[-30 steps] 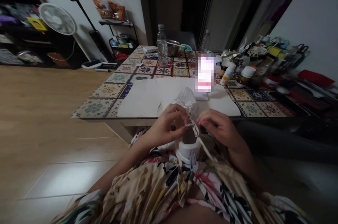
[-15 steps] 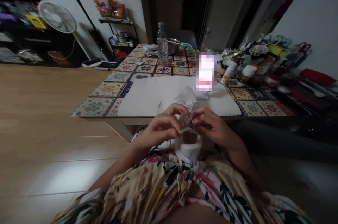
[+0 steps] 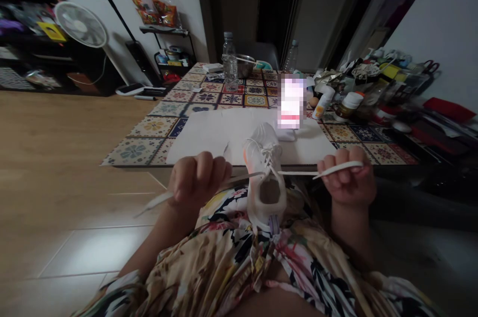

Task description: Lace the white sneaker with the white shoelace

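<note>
A white sneaker (image 3: 263, 177) stands on my lap, heel toward me and toe toward the table. My left hand (image 3: 197, 177) is a fist closed on the left end of the white shoelace (image 3: 242, 177), which is stretched out sideways and trails past my fist. My right hand (image 3: 349, 180) is also closed, gripping the right end of the shoelace (image 3: 328, 171), pulled taut to the right. Both hands are level with the shoe's opening, well apart on either side of it.
A low table with a patterned cloth (image 3: 149, 140) and a white sheet (image 3: 209, 132) lies ahead. On it stand water bottles (image 3: 229, 63), a metal bowl (image 3: 244, 65) and cluttered jars and tubes (image 3: 347, 102) at right. A fan (image 3: 79, 25) stands at back left on the wooden floor.
My hands were close together over the shoe's opening working the lace; now they have pulled apart sideways, drawing both lace ends tight. The shoe shows more fully.
</note>
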### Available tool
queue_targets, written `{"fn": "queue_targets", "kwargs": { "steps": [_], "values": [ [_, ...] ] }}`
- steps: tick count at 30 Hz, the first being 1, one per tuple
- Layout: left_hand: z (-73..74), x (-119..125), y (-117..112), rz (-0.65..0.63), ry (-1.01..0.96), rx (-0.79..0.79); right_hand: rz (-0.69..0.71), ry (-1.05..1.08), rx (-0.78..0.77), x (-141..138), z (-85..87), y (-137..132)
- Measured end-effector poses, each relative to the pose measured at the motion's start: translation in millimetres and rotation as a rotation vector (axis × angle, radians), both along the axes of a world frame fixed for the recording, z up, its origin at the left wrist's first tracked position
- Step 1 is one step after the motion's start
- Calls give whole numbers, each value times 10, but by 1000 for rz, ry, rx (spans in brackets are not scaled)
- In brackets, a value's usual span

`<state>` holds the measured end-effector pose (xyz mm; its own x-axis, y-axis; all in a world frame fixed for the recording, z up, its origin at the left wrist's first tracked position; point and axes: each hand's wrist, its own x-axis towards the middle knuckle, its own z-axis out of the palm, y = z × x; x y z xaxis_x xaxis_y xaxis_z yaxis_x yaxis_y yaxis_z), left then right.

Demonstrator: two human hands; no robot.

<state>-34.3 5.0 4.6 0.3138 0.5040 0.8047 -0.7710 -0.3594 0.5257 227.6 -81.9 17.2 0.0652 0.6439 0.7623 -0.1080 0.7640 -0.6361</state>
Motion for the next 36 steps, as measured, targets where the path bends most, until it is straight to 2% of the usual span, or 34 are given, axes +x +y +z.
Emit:
{"fn": "queue_targets", "kwargs": {
  "steps": [3,5,6,8,11,13,18,25,28,32,36],
  "values": [
    [56,-17,-37,-209,133,55,-211,148,-42,-29,9,-54],
    [85,13,-96,-220,336,-40,-338,148,-60,-119,-35,-89],
    [97,45,-133,-201,444,-129,-397,87,-60,-176,-66,-104],
    [114,138,-207,-183,616,-303,-459,-175,-37,-285,-120,-122],
    [119,286,-279,-118,646,-413,-382,-629,54,-384,-146,-116],
    [113,349,-295,-33,634,-405,-327,-740,95,-402,-131,-97],
    [83,379,-307,116,608,-252,-313,-724,113,-420,-110,-85],
    [80,357,-367,83,630,-106,-431,-421,-38,-491,-202,-135],
    [82,351,-352,169,571,-22,-370,-481,-36,-478,-184,-131],
    [64,334,-320,316,479,86,-320,-624,48,-479,-132,-107],
    [63,330,-335,332,518,16,-350,-651,93,-503,-141,-66]
  ]
}}
